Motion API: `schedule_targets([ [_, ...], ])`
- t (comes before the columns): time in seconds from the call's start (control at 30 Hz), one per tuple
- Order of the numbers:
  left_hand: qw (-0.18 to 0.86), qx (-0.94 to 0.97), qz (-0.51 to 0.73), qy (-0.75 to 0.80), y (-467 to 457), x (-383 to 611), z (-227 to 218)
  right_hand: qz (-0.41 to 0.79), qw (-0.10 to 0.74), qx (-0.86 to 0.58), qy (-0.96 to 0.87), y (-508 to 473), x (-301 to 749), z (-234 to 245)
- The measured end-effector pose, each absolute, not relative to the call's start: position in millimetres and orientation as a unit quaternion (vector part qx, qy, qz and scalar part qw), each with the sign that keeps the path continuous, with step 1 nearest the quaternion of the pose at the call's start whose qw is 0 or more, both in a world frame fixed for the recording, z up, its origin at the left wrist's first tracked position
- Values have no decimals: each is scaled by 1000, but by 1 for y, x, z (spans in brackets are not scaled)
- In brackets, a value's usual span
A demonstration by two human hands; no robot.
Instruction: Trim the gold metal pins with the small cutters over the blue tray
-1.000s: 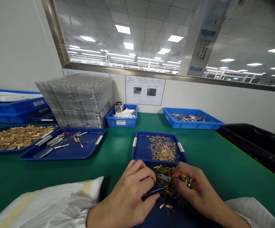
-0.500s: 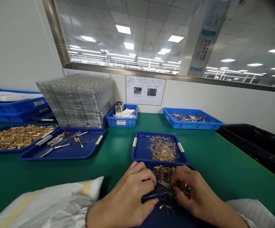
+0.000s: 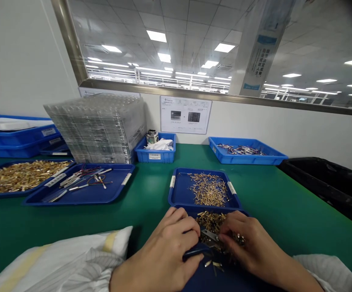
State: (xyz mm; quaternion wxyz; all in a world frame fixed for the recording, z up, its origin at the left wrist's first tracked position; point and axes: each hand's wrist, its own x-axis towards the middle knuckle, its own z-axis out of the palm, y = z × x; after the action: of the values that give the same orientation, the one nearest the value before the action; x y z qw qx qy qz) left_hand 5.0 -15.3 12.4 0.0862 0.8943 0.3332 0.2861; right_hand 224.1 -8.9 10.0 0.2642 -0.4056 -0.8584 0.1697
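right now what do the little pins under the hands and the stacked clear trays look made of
Pins: seemingly brass or gold-plated metal, judging by the shiny yellow glint. Stacked clear trays: probably thin formed plastic, see-through with a glossy sheen and moulded ridges.

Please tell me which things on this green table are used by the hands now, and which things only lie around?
In use:
- left hand holding a dark-handled tool
- right hand on the brass parts
- near blue tray under them

Lying about:
- tray of thin gold pins
- tray with wires
- tray of brass pieces
- stack of clear trays
- far blue tray
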Motion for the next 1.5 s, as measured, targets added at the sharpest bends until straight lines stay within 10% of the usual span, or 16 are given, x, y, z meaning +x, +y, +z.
schedule_targets([
  [0.17,86,867,301,388,-11,5,12,114,390,-490,-771,4,233,4],
  [0.43,80,845,320,421,-8,5,11,137,211,-474,-844,-1,225,-1],
  [1.5,72,879,235,409,-15,5,14,197,276,-437,-833,-7,220,2],
])
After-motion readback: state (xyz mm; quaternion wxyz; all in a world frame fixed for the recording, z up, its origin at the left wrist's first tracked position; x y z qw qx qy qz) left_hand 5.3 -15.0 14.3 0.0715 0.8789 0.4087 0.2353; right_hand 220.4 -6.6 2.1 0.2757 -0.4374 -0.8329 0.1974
